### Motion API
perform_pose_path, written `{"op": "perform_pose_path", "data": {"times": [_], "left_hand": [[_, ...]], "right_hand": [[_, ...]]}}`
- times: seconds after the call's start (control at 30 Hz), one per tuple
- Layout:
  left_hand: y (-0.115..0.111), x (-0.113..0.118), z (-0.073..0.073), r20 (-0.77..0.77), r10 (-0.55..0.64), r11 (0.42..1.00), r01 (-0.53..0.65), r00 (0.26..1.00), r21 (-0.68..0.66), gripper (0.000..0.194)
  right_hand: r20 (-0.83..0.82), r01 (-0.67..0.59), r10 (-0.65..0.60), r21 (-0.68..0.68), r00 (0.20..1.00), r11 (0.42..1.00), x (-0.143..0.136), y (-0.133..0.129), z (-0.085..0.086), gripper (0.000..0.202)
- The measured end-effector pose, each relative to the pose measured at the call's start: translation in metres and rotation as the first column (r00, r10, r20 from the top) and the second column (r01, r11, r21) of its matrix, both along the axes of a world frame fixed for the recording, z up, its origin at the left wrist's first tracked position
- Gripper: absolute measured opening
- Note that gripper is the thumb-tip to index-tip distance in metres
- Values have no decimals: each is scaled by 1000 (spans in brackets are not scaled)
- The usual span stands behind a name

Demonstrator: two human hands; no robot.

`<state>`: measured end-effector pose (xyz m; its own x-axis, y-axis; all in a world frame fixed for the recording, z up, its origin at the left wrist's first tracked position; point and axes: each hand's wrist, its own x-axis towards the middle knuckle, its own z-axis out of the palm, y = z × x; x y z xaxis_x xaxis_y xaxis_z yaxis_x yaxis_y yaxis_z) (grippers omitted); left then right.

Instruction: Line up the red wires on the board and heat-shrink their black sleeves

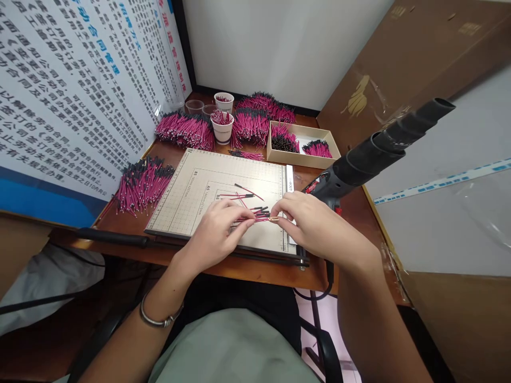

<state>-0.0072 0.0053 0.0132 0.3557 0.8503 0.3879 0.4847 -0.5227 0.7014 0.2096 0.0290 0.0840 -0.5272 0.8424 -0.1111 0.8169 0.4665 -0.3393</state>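
Near the board's (179,197) front edge, the left hand (215,229) and right hand (311,221) each pinch one wire (262,219) in their grip, seemingly working its coppery tip (273,218), which calls for steady alignment.

Soft, bright light leaves pale glare on the gridded board (261,178) by the front edge of the worktop (255,274) (the view's margins look stretched).

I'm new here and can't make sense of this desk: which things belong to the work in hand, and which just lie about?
Likely part of the work:
pink wire between left hand and right hand
gridded board beneath
piled wires

Seemingly just lying about:
clear cup
black-barrelled tool, untouched, though perhaps needed
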Motion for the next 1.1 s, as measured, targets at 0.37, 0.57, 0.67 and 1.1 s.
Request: {"op": "perform_pose_path", "data": {"times": [0.37, 0.57, 0.67, 1.1], "left_hand": [[-11, 5, -5, 281, 170, 941, -71, 944, -331, 19], [-15, 13, 0, 453, 260, 869, -3, 853, -495, 19], [-18, 17, 1, 491, 256, 847, 52, 833, -529, 21], [-25, 33, 6, 571, 274, 641, 296, 773, -708, 39]], "right_hand": [[-289, 71, -79, -39, 954, 997, 7, -6, -13, 10], [-763, 251, -433, -353, 480, 901, -20, -29, -42, 41], [-798, 273, -481, -403, 363, 874, -36, -38, -54, 37], [-821, 370, -533, -440, 203, 818, -44, -42, -59, 33]]}}
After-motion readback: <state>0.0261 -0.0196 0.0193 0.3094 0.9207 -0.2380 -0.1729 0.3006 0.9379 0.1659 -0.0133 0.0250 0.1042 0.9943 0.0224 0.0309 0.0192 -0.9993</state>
